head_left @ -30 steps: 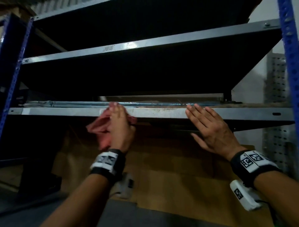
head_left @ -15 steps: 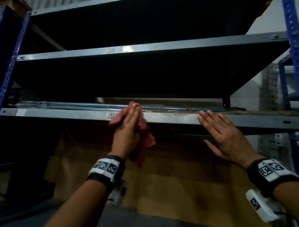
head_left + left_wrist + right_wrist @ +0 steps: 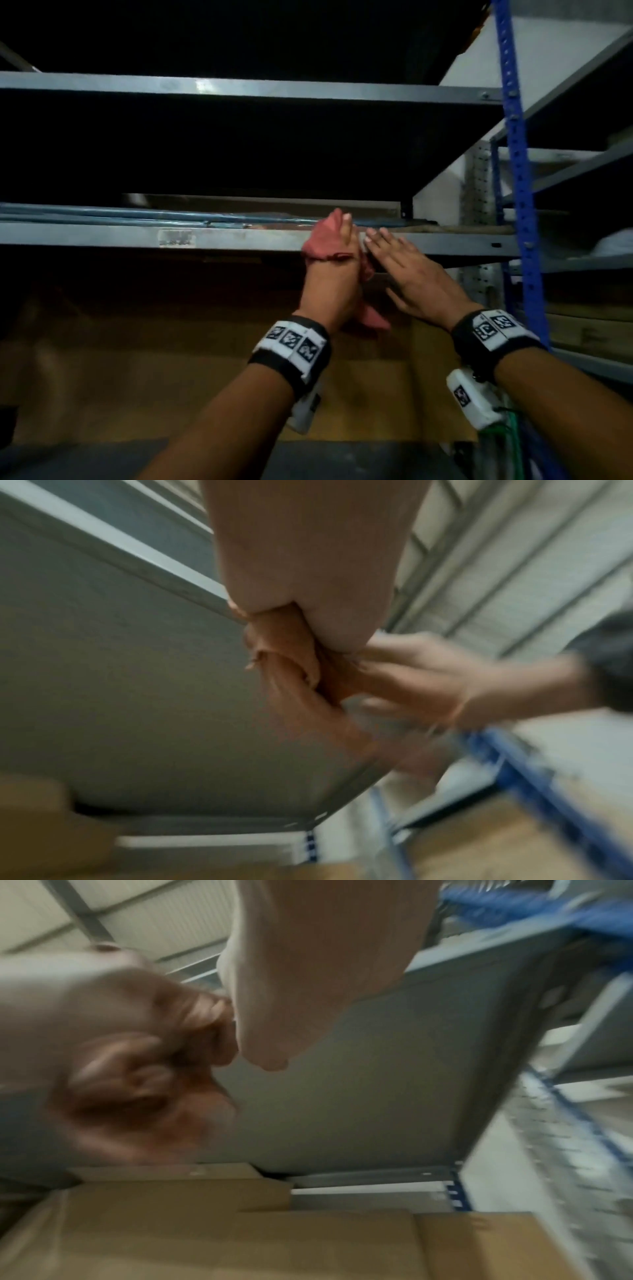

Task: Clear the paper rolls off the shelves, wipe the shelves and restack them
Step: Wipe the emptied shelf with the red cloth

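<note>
Wiping under way: left hand (image 3: 330, 274) grips crumpled pink cloth (image 3: 325, 240) against grey metal shelf edge (image 3: 102, 236), right hand (image 3: 414, 274) flat, empty beside it; no paper rolls in view, restacking apparently left.

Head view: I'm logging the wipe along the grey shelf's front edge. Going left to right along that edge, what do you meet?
Label sticker → red cloth gripped by the left hand → right hand, fingers flat on the edge → small slot → blue upright post.
</note>
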